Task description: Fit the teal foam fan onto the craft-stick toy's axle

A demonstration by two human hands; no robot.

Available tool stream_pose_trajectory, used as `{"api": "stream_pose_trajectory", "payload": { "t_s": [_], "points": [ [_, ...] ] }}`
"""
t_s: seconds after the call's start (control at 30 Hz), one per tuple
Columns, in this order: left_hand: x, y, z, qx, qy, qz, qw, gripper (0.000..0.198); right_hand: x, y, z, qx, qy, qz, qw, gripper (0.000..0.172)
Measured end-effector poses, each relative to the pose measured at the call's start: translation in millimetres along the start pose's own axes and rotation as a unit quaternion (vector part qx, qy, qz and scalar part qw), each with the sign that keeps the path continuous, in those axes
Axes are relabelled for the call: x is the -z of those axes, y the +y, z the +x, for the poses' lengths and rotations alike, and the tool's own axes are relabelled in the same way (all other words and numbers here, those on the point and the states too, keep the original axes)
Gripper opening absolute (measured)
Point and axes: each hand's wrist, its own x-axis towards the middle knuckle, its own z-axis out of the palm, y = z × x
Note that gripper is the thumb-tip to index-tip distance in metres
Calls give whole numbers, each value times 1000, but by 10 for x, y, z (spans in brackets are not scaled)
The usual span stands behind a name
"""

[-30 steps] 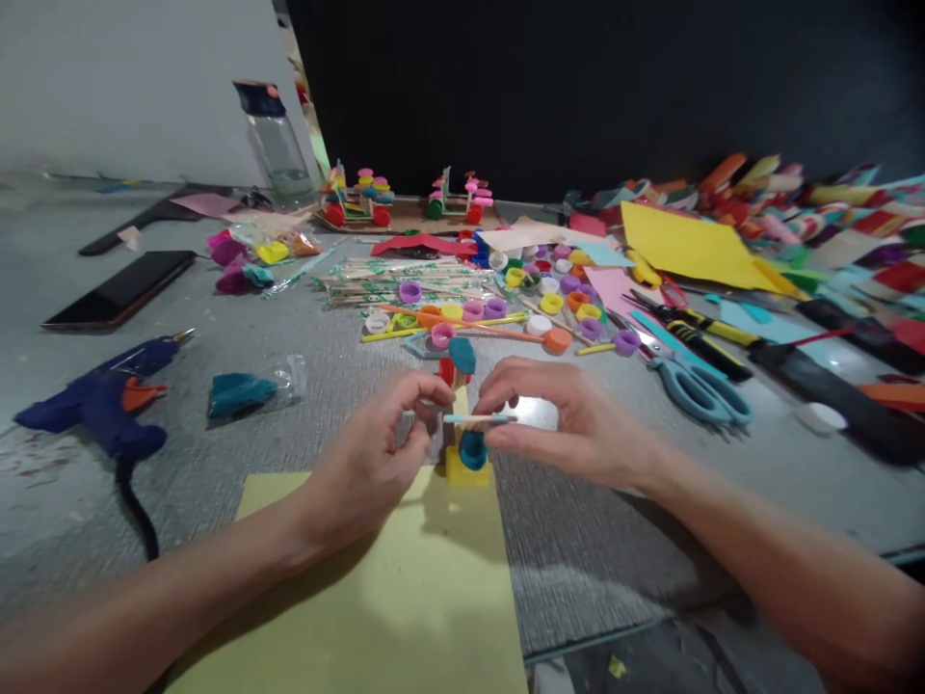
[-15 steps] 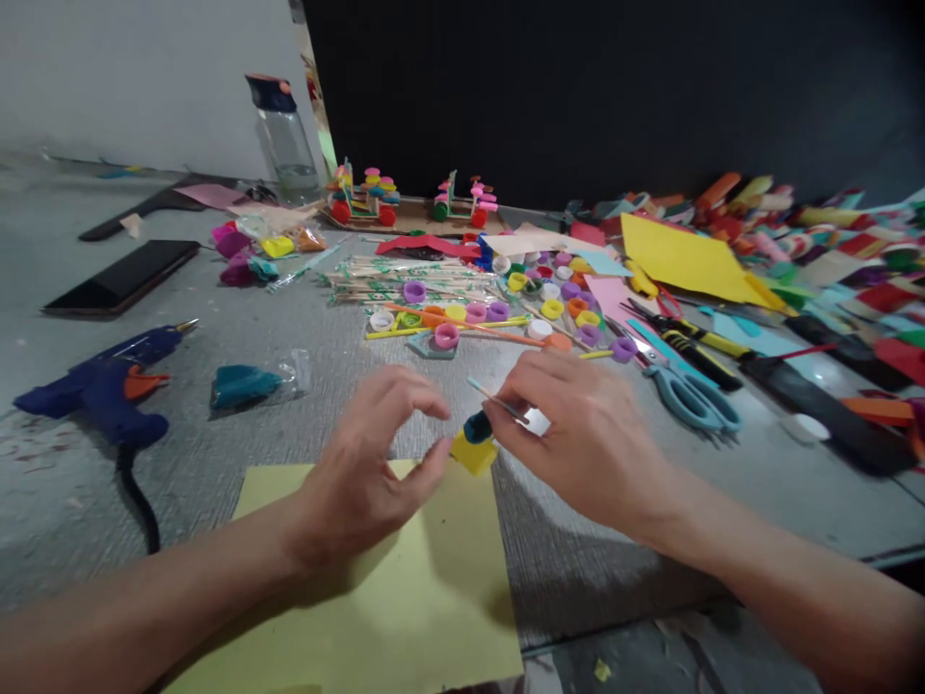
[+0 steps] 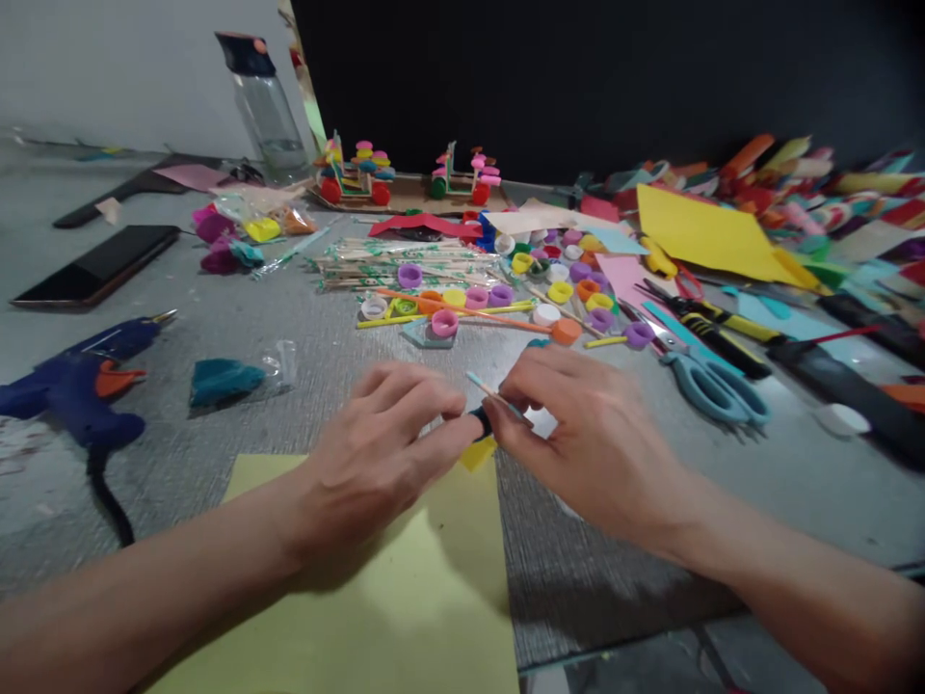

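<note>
My right hand (image 3: 599, 453) is closed in a pinch on a thin stick (image 3: 486, 389) with a pale blue tip. A small dark teal piece (image 3: 480, 420), soft-looking like clay, sits between the fingertips of both hands. My left hand (image 3: 390, 458) has its thumb and index finger closed on the left side of that piece. Just under the fingertips shows a small yellow piece (image 3: 477, 454), partly hidden by my left thumb. A pale yellow sheet (image 3: 405, 598) lies beneath my left hand and forearm.
A blue glue gun (image 3: 79, 381) and a teal clay packet (image 3: 227, 381) lie left. Bottle caps (image 3: 444, 322) and wrapped sticks (image 3: 405, 262) spread ahead. Scissors (image 3: 712, 381) and pliers (image 3: 723, 337) lie right. Two small toy vehicles (image 3: 361, 178) stand behind; a water bottle (image 3: 267, 120) stands back left.
My left hand has moved right and closed its fingers on the dark teal piece; before, they were apart from it. The right hand keeps its pinch. The view has shifted slightly.
</note>
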Motion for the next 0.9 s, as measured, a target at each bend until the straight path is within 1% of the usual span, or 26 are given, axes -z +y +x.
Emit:
{"api": "stream_pose_trajectory", "payload": {
  "t_s": [0.1,0.33,0.47,0.63,0.73,0.83,0.9],
  "points": [
    [-3,28,24,-1,7,6,1000,14,-7,4,5,-1,2,3,1000,26],
    [22,91,56,37,-17,7,999,3,-20,2,16,0,-3,11,1000,26],
    [21,114,65,58,-19,11,998,5,-16,15,-7,-7,-3,25,1000,26],
    [44,130,52,82,-15,-9,996,9,55,53,-34,-43,5,76,996,28],
    [50,145,55,149,-9,-56,987,9,111,61,-39,-32,40,106,993,22],
    [44,149,74,235,-21,-109,966,7,154,93,-43,-9,84,121,989,16],
    [40,142,92,277,-34,-146,949,8,169,161,-39,-9,116,111,987,15]
  ]
}}
